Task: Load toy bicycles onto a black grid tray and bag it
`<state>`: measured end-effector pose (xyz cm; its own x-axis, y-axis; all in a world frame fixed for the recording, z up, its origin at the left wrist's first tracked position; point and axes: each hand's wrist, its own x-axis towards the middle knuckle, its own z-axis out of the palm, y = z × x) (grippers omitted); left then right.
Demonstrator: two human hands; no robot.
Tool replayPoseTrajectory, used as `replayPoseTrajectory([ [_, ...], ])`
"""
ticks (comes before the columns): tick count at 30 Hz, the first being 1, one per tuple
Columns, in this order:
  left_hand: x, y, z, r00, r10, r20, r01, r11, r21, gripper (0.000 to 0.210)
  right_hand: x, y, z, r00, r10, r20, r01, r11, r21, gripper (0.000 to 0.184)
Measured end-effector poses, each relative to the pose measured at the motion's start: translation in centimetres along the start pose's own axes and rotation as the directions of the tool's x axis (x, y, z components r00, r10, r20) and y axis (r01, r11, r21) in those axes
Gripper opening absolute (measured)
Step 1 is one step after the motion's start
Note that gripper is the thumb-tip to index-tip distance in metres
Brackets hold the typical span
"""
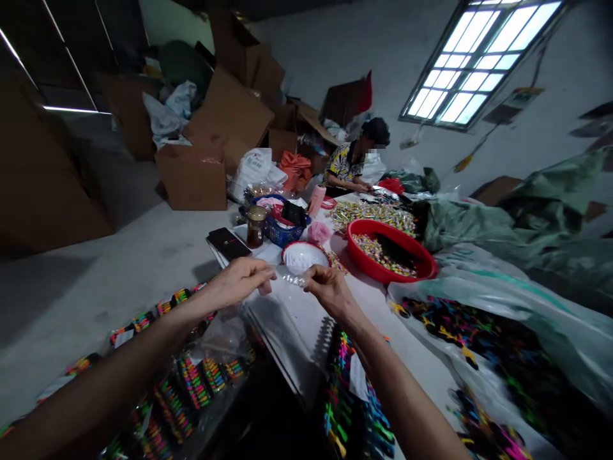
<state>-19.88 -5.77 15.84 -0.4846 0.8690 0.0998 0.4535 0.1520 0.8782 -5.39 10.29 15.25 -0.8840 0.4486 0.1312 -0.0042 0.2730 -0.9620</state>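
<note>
**Both hands pinch one small clear bag above the surface**

The left hand (239, 281) has its fingers closed together on the left end of a small clear plastic bag (287, 276); the right hand (328, 289) pinches the right end the same way, thumb against forefinger. The bag hangs stretched between them, see-through and crinkled; whether anything is inside cannot be told.

Under the hands the pale surface (297, 319) is bare only in a narrow strip that runs toward 6 o'clock. At 12 o'clock, just beyond the bag, stands a white bowl with a red rim (305, 257). At 2 o'clock sits a red basin (390, 252) of small mixed pieces. At 11 o'clock lie a dark phone (228, 243), a brown jar (255, 226) and a blue basket (283, 230), close together. At 7 o'clock packed rows of bright clips (191, 383) crowd the surface's left edge, with grey floor (119, 268) open beyond. At 4 o'clock a large clear sack of coloured clips (479, 338) hems in the right side. Far off at 1 o'clock another person (352, 163) sits at the surface's far end.
</note>
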Motion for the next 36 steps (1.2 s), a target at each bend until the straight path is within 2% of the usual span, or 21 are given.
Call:
replayPoseTrajectory([
  [2,-0.6,0.7,0.3,0.975,0.102,-0.2,-0.08,0.99,0.113,0.019,0.4,-0.3,-0.2,0.999,0.008,-0.046,-0.006,0.999,0.038,0.043],
  [4,-1.8,1.6,1.3,0.892,0.22,-0.395,-0.13,0.961,0.242,0.02,0.6,-0.7,-0.1,0.995,0.014,-0.103,-0.012,1.0,0.024,0.044],
  [5,-2.4,2.0,2.0,0.869,0.238,-0.435,-0.127,0.955,0.268,0.021,0.6,-0.9,0.0,0.991,0.008,-0.131,-0.009,1.0,-0.008,0.044],
  [6,-3.1,2.2,2.9,0.878,0.214,-0.428,-0.114,0.962,0.247,0.022,0.4,-1.1,0.3,0.989,-0.006,-0.15,-0.003,0.998,-0.064,0.043],
  [7,-3.6,2.3,3.7,0.908,0.149,-0.391,-0.085,0.981,0.177,0.024,0.2,-1.3,0.6,0.986,-0.027,-0.163,0.002,0.989,-0.148,0.041],
  [9,-4.1,2.4,5.1,0.963,-0.018,-0.27,-0.002,0.997,-0.071,0.027,-0.6,-1.8,1.3,0.983,-0.076,-0.165,0.01,0.931,-0.365,0.033],
  [10,-4.1,2.3,5.5,0.97,-0.084,-0.228,0.034,0.976,-0.214,0.03,-1.1,-2.0,1.6,0.985,-0.088,-0.145,0.012,0.888,-0.459,0.03],
  [12,-3.7,2.1,5.8,0.965,-0.152,-0.215,0.049,0.906,-0.42,0.035,-2.1,-2.2,2.3,0.994,-0.082,-0.074,0.026,0.823,-0.567,0.025],
  [15,-2.8,2.0,5.3,0.976,-0.152,-0.154,0.063,0.881,-0.468,0.046,-3.1,-1.5,3.1,0.998,-0.046,0.042,0.061,0.822,-0.567,0.026],
  [17,-2.3,1.8,4.8,0.989,-0.121,-0.081,0.074,0.897,-0.435,0.044,-3.2,-0.4,3.2,0.998,-0.027,0.06,0.053,0.868,-0.494,0.032],
  [19,-2.2,1.4,4.1,0.991,-0.101,-0.088,0.058,0.915,-0.399,0.04,-2.9,1.0,2.7,0.999,0.009,0.051,0.011,0.925,-0.379,0.039],
  [22,-2.6,0.7,2.8,0.971,-0.09,-0.221,0.044,0.978,-0.205,0.035,-2.4,2.8,1.5,0.997,0.077,0.014,-0.071,0.965,-0.252,0.043],
  [24,-3.3,0.5,2.2,0.949,-0.03,-0.314,0.067,0.992,0.106,0.034,-2.3,3.4,1.1,0.992,0.129,-0.006,-0.126,0.959,-0.255,0.039],
  [25,-3.7,0.7,2.1,0.942,0.034,-0.335,0.072,0.951,0.301,0.037,-2.3,3.4,1.1,0.989,0.146,-0.01,-0.143,0.946,-0.291,0.036],
  [26,-4.1,1.0,2.2,0.939,0.111,-0.326,0.069,0.867,0.493,0.041,-2.4,3.2,1.4,0.989,0.15,-0.008,-0.144,0.926,-0.348,0.031],
  [27,-4.4,1.3,2.4,0.941,0.183,-0.283,0.051,0.753,0.656,0.045,-2.7,2.7,1.9,0.991,0.135,0.003,-0.121,0.9,-0.419,0.025],
  [29,-4.7,2.2,3.3,0.956,0.26,-0.138,-0.019,0.521,0.853,0.048,-3.4,1.4,3.2,0.996,0.057,0.063,-0.011,0.818,-0.575,0.013],
  [31,-4.7,2.8,4.0,0.978,0.211,0.002,-0.082,0.373,0.924,0.036,-4.3,0.1,4.6,0.988,-0.033,0.15,0.129,0.707,-0.695,0.004],
  [33,-4.3,2.9,4.2,0.991,0.124,0.053,-0.092,0.327,0.94,0.026,-4.9,-0.7,5.3,0.976,-0.086,0.202,0.211,0.627,-0.75,0.018],
  [34,-4.0,2.9,4.1,0.994,0.105,0.043,-0.077,0.345,0.936,0.025,-4.8,-0.7,5.3,0.974,-0.099,0.202,0.22,0.61,-0.761,0.026],
  [36,-3.0,2.7,3.8,0.99,0.136,-0.027,-0.041,0.474,0.88,0.025,-3.7,0.0,4.4,0.985,-0.09,0.146,0.17,0.62,-0.766,0.039],
])
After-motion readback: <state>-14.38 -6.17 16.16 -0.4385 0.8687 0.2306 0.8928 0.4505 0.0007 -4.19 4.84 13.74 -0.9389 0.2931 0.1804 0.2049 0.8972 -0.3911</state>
